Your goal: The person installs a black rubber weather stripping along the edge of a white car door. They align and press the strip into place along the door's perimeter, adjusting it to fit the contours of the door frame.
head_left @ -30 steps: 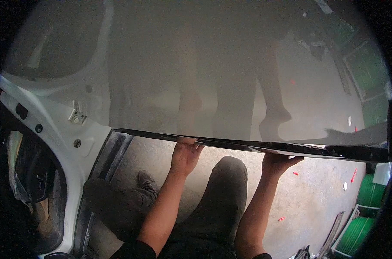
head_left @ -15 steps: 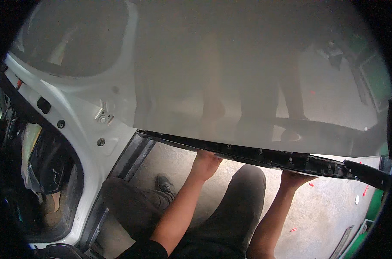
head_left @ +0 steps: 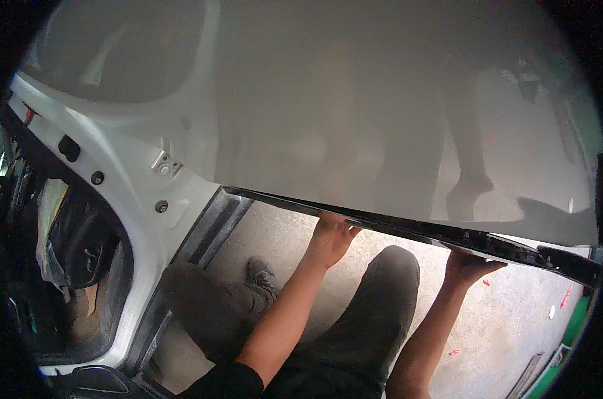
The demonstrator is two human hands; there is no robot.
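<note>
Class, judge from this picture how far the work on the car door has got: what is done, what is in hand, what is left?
Done: the white door stands open from the car body. In hand: the left hand and right hand both press up under its black bottom edge. Left: the door is not yet off; how it hangs is hidden.

A grey, speckled concrete floor (head_left: 514,326) lay under soft daylight, dotted with small red scraps (head_left: 567,296). Green crates (head_left: 571,336) stood at the right edge. A white car body pillar (head_left: 125,179) rose at left.
</note>
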